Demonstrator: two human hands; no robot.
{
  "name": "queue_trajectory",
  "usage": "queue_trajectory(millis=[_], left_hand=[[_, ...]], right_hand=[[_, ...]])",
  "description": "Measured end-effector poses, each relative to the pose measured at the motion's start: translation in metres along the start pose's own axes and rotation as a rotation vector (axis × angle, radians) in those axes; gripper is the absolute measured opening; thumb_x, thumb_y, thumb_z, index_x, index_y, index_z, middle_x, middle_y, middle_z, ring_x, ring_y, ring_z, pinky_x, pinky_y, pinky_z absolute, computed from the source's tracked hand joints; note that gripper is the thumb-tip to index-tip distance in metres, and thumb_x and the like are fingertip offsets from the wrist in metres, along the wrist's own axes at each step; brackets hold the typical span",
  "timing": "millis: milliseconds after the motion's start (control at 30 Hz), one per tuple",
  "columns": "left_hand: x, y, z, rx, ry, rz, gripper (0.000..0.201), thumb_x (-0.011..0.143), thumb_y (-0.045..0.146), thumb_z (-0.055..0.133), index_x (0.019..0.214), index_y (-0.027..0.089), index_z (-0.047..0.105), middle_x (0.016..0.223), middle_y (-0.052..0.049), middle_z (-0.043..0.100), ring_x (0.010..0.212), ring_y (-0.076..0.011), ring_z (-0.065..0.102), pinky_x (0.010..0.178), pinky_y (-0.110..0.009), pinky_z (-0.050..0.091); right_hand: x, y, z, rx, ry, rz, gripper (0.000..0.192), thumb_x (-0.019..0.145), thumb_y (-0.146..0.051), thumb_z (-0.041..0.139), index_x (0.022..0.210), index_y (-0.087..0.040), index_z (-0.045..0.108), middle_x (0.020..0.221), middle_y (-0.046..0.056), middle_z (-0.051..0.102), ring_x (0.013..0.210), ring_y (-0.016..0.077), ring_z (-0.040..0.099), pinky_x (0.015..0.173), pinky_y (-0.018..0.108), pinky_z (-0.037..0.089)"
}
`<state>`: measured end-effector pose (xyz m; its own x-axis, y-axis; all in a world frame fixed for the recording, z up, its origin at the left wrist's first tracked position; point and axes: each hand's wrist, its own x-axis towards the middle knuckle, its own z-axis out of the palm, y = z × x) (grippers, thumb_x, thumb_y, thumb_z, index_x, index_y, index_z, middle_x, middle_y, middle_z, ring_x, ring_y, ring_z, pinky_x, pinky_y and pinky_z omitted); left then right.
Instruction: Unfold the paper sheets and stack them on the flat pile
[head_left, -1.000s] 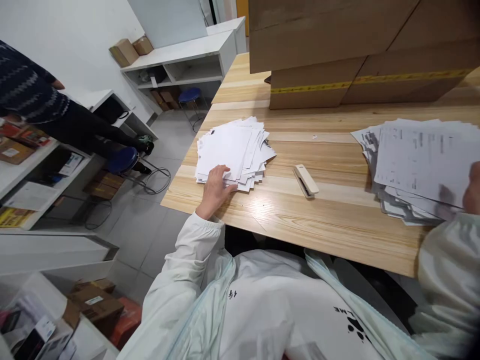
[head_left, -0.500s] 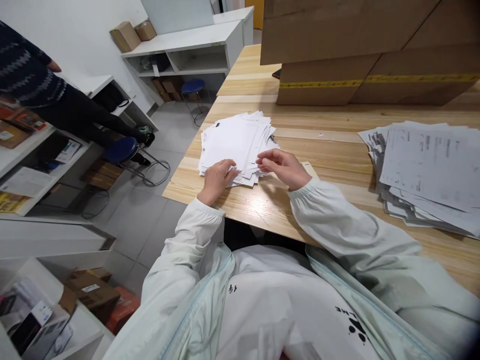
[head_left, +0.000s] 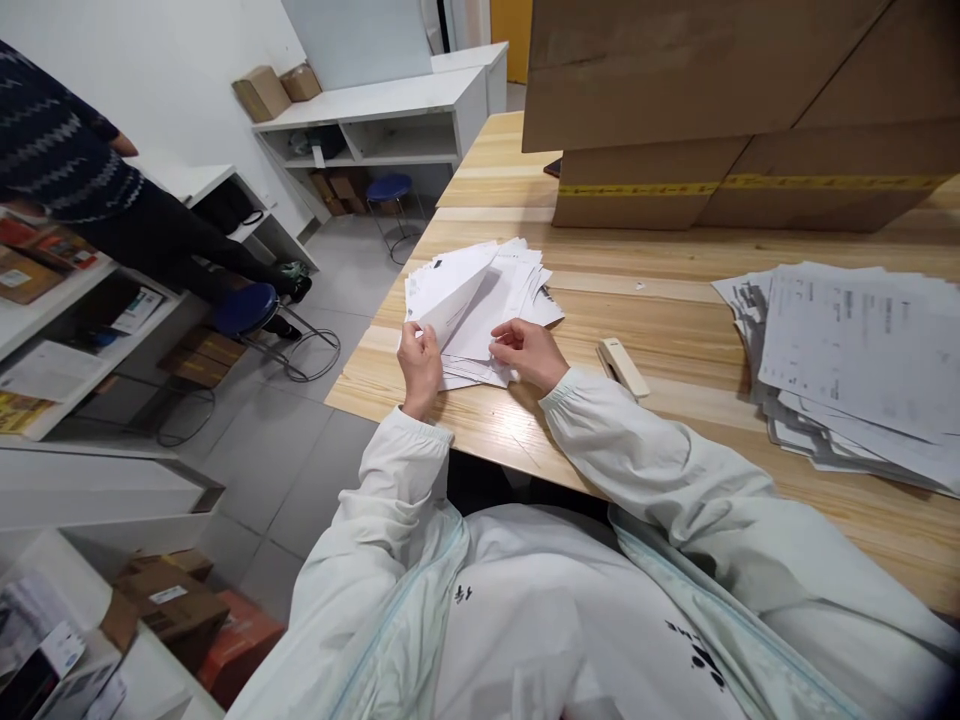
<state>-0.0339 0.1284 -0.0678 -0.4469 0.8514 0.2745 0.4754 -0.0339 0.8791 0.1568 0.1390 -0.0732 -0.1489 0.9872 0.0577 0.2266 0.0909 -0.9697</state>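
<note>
My left hand (head_left: 419, 368) is closed on the near edge of a sheet of paper (head_left: 452, 292), which is lifted and bent over toward the left. Under it spreads an untidy stack of printed papers (head_left: 517, 283) at the table's left edge. The fingers of my right hand (head_left: 527, 350) are pinched together at the near right corner of the sheet below; the fingertips partly hide that corner. To the right of this hand lies a cream stapler (head_left: 624, 367).
Another thick stack of printed sheets (head_left: 855, 350) lies at the right of the wooden table (head_left: 637, 255). Large cardboard boxes (head_left: 652, 185) stand at the back. On the left are a person (head_left: 67, 150), blue stools (head_left: 246, 308) and white shelves (head_left: 397, 95).
My left hand has gone from lying on the stack to gripping the top sheet and lifting its near right side leftward. My right hand has moved left, uncovering the stapler.
</note>
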Motion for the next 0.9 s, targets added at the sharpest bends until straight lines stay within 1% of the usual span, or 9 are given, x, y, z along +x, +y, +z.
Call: queue_trajectory(millis=[200,300,400,467,533,633,767,833,900], left_hand=[[0.005,0.004,0.000,-0.059,0.030,-0.083,0.015,0.096,0.031,0.051,0.086,0.021,0.048,0.059,0.008,0.047,0.054,-0.0103,0.045,0.061,-0.021,0.036],[-0.011,0.023,-0.007,0.049,0.042,0.029,0.011,0.096,0.029,0.052,0.088,0.020,0.053,0.058,0.006,0.050,0.055,-0.0118,0.048,0.062,-0.023,0.035],[-0.052,0.042,-0.018,0.181,-0.023,0.276,0.009,0.094,0.027,0.055,0.094,0.020,0.062,0.071,0.000,0.065,0.060,-0.0137,0.057,0.062,-0.024,0.034],[-0.087,0.050,-0.023,0.246,-0.149,0.457,0.013,0.095,0.027,0.055,0.098,0.021,0.066,0.077,-0.003,0.071,0.063,-0.0148,0.063,0.061,-0.025,0.036],[-0.121,0.054,-0.022,0.263,-0.287,0.613,0.018,0.097,0.024,0.051,0.102,0.021,0.068,0.084,-0.006,0.076,0.071,-0.0161,0.069,0.064,-0.026,0.041],[-0.156,0.056,-0.013,0.237,-0.425,0.682,0.021,0.097,0.022,0.048,0.100,0.020,0.068,0.091,-0.008,0.078,0.078,-0.0175,0.073,0.069,-0.027,0.048],[-0.165,0.061,-0.002,0.051,-0.560,0.599,0.016,0.096,0.025,0.053,0.100,0.021,0.068,0.098,-0.007,0.079,0.087,-0.0188,0.074,0.075,-0.028,0.054],[-0.154,0.062,-0.006,-0.121,-0.458,0.427,0.017,0.094,0.029,0.060,0.109,0.023,0.066,0.111,-0.008,0.076,0.103,-0.0198,0.072,0.088,-0.030,0.054],[-0.136,0.062,-0.014,-0.325,-0.216,0.178,0.025,0.091,0.032,0.064,0.116,0.025,0.062,0.122,-0.008,0.071,0.115,-0.0197,0.066,0.099,-0.032,0.052]], right_hand=[[0.005,-0.011,0.017,0.051,0.018,0.044,0.022,0.066,-0.016,0.070,0.087,-0.019,0.067,0.064,-0.005,0.060,0.061,0.0115,0.060,0.063,0.025,0.052],[-0.001,-0.019,0.016,0.108,0.010,0.054,0.024,0.066,-0.015,0.067,0.090,-0.018,0.069,0.062,-0.005,0.059,0.055,0.0105,0.059,0.058,0.024,0.051],[-0.026,-0.026,-0.005,0.239,-0.089,0.124,0.035,0.065,-0.017,0.068,0.100,-0.016,0.071,0.058,-0.004,0.061,0.050,0.0106,0.057,0.053,0.024,0.050],[-0.052,-0.025,-0.026,0.371,-0.160,0.212,0.038,0.064,-0.022,0.073,0.101,-0.015,0.072,0.063,-0.001,0.067,0.052,0.0115,0.059,0.053,0.024,0.052],[-0.078,-0.019,-0.047,0.488,-0.183,0.320,0.036,0.065,-0.037,0.077,0.094,-0.016,0.074,0.074,0.003,0.072,0.060,0.0142,0.064,0.056,0.026,0.056],[-0.101,-0.003,-0.066,0.544,-0.131,0.481,0.055,0.065,-0.067,0.075,0.081,-0.015,0.075,0.075,0.007,0.072,0.063,0.0181,0.065,0.055,0.031,0.058],[-0.105,0.020,-0.067,0.392,0.099,0.407,0.056,0.046,-0.060,0.090,0.075,-0.014,0.075,0.071,0.006,0.073,0.060,0.0171,0.064,0.057,0.032,0.055],[-0.107,0.026,-0.066,0.352,0.222,0.291,0.051,0.048,-0.053,0.091,0.079,-0.016,0.077,0.076,0.006,0.076,0.064,0.0183,0.066,0.060,0.033,0.055],[-0.113,0.026,-0.069,0.331,0.332,0.178,0.041,0.058,-0.049,0.089,0.082,-0.018,0.079,0.081,0.005,0.077,0.068,0.0199,0.068,0.063,0.035,0.056]])
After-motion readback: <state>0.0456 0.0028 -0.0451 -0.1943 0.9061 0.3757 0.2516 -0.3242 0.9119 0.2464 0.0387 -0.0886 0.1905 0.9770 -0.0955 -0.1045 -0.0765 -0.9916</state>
